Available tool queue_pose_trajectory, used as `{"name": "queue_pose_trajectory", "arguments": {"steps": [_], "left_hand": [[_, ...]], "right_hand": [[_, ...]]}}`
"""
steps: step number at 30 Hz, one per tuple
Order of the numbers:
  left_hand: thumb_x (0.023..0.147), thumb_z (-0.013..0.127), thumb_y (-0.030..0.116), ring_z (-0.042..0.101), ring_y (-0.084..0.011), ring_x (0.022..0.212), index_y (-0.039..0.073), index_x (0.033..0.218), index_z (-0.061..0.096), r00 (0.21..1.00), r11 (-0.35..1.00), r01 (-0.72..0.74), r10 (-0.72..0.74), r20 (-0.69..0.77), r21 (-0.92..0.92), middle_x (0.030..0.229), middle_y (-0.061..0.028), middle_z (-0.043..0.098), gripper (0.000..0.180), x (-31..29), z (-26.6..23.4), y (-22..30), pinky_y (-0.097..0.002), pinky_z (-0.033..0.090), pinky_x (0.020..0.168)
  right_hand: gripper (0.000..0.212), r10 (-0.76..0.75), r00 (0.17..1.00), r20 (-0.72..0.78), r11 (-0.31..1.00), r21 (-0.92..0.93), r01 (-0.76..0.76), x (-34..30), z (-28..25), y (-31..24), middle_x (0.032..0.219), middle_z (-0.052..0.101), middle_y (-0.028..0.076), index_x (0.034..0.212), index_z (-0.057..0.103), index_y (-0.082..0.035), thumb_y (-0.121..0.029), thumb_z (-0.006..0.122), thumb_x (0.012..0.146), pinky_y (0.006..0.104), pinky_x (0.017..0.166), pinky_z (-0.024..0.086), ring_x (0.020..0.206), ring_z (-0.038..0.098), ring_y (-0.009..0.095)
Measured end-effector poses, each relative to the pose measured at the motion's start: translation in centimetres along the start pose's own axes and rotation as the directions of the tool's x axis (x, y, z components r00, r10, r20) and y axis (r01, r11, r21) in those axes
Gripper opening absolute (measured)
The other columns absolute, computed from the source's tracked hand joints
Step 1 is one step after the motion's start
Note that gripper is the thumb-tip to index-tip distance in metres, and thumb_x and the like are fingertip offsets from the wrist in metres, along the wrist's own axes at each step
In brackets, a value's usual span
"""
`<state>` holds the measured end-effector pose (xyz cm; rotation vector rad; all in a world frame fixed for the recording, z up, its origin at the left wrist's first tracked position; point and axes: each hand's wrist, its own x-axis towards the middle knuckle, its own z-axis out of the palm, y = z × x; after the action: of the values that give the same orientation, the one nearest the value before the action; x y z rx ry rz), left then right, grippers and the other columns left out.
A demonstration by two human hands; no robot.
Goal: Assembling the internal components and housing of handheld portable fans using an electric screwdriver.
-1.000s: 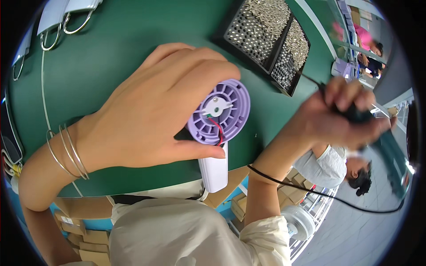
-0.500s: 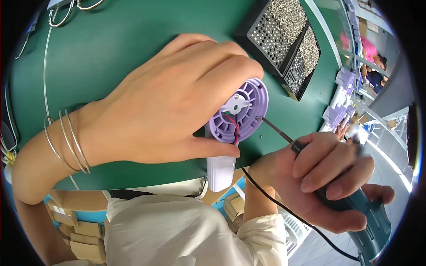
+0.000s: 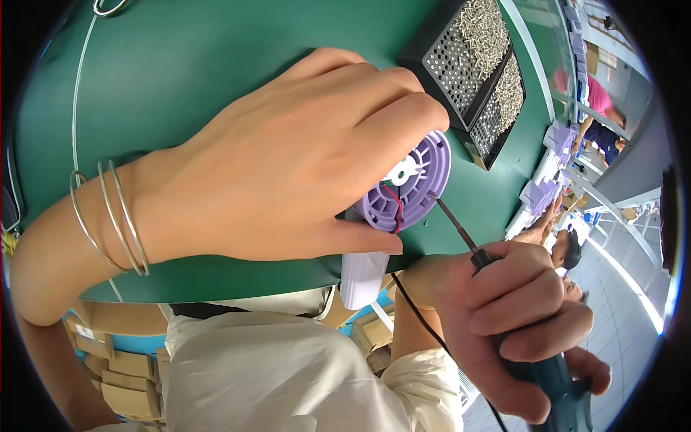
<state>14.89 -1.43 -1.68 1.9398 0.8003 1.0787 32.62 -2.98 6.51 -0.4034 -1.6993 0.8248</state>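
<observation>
My left hand [image 3: 288, 158] is closed around a purple round housing [image 3: 440, 164] with a white handle [image 3: 362, 279], resembling a small handheld fan. Inside its ribbed ring are a white metal bracket [image 3: 403, 171] and a red wire [image 3: 398, 207]; my fingers cover the far left part. My right hand [image 3: 515, 306] grips a dark green electric screwdriver [image 3: 558, 392]. Its thin bit [image 3: 455, 222] reaches up to the housing's right rim, where the tip meets the purple plastic. Whether a screw sits under the tip is too small to tell.
A black two-part screw tray [image 3: 471, 128], heaped with small silver screws, stands beyond the housing on the green table [image 3: 180, 86]. One tiny screw [image 3: 425, 223] lies near the bit. Purple-and-white parts [image 3: 543, 183] line the right side, with other people beyond. Cardboard boxes [image 3: 129, 392] sit below the table edge.
The screwdriver's rear end has swung down and to the left with my right hand, while its tip stays at the rim. Housing, left hand and tray appear slightly farther right as the view shifts.
</observation>
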Motion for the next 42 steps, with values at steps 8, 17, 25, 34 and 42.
{"name": "queue_pose_trajectory", "arguments": {"steps": [8, 17, 25, 34, 42], "left_hand": [[0.059, 0.087, 0.024, 0.053, -0.0325, 0.11, 0.005, 0.12, 0.051, 0.999, 1.0, 0.026, -0.026, 0.02, -0.011, 0.117, -0.011, 0.056, 0.074, 0.0, -0.2, 0.2, -0.0424, 0.04, 0.099], [0.058, 0.087, 0.025, 0.054, -0.0313, 0.108, 0.005, 0.119, 0.05, 0.994, 0.998, 0.056, -0.057, 0.097, 0.016, 0.113, -0.0107, 0.056, 0.074, 0.0, -0.4, 0.4, -0.0411, 0.04, 0.099], [0.058, 0.087, 0.025, 0.053, -0.0316, 0.109, 0.005, 0.119, 0.05, 0.996, 0.999, 0.047, -0.048, 0.078, 0.015, 0.115, -0.011, 0.055, 0.074, 0.4, -0.2, 0.3, -0.0421, 0.039, 0.1], [0.061, 0.086, 0.032, 0.052, -0.033, 0.11, 0.005, 0.121, 0.049, 0.999, 0.999, 0.014, -0.015, 0.039, 0.029, 0.118, -0.0121, 0.054, 0.076, -0.1, -0.3, 0.2, -0.0445, 0.036, 0.103], [0.059, 0.088, 0.035, 0.049, -0.0361, 0.112, 0.006, 0.124, 0.048, 0.997, 0.997, 0.051, -0.054, 0.051, 0.058, 0.121, -0.013, 0.052, 0.081, 0.3, -0.6, 0.6, -0.046, 0.038, 0.102]], "right_hand": [[0.057, -0.175, 0.982, 0.069, 0.984, -0.003, 0.176, 0.1, 1.0, 0.5, 0.079, 0.049, 0.007, 0.147, 0.031, -0.035, -0.047, 0.051, 0.095, 0.0286, 0.033, 0.048, 0.047, 0.048, 0.017], [0.049, -0.034, 0.993, 0.11, 0.996, -0.083, 0.043, -0.6, 1.0, 0.2, 0.081, 0.047, 0.002, 0.137, 0.048, -0.023, -0.05, 0.052, 0.096, 0.0281, 0.04, 0.033, 0.047, 0.041, 0.012], [0.044, 0.172, 0.985, -0.021, 0.982, 0.081, -0.17, -0.1, -0.1, 2.1, 0.077, 0.04, -0.001, 0.138, 0.046, -0.025, -0.047, 0.042, 0.101, 0.0242, 0.035, 0.032, 0.047, 0.038, 0.009], [0.048, 0.161, 0.986, 0.037, 0.978, 0.127, -0.164, -0.1, 0.0, 2.8, 0.071, 0.044, 0.0, 0.145, 0.037, -0.025, -0.041, 0.045, 0.1, 0.0224, 0.037, 0.042, 0.041, 0.04, 0.009], [0.035, 0.112, 0.937, -0.331, 0.989, 0.131, -0.072, 2.4, -6.5, 2.8, 0.069, 0.045, -0.001, 0.103, 0.051, -0.009, -0.042, 0.039, 0.101, 0.0284, 0.052, 0.032, 0.042, 0.036, 0.009]]}}
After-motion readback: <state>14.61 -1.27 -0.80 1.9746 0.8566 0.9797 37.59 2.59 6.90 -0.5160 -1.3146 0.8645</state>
